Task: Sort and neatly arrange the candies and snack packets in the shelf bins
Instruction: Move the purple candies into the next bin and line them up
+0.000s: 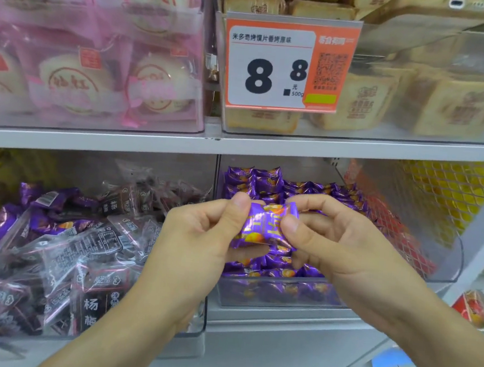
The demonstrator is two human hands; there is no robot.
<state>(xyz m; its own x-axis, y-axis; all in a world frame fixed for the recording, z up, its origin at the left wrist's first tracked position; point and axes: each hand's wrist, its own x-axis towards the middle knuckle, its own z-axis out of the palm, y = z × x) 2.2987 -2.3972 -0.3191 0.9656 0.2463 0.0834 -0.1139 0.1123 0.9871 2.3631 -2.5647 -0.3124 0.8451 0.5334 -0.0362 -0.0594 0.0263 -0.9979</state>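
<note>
A purple candy packet (266, 225) with an orange picture is held up in front of the lower shelf. My left hand (201, 235) pinches its left end and my right hand (335, 241) pinches its right side. Behind and below it, a clear middle bin (277, 296) holds several matching purple packets (264, 182). The clear left bin (197, 330) holds a mixed heap: dark plum packets (93, 299) in see-through wrappers and some purple packets (49, 195) among them.
A clear right bin (444, 259) holds red and yellow net-wrapped sweets. The shelf above carries pink-wrapped round cakes (77, 81), beige toast-slice packs (417, 102) and an orange price tag (286, 64) reading 8.8. A white shelf edge (280, 333) runs below the bins.
</note>
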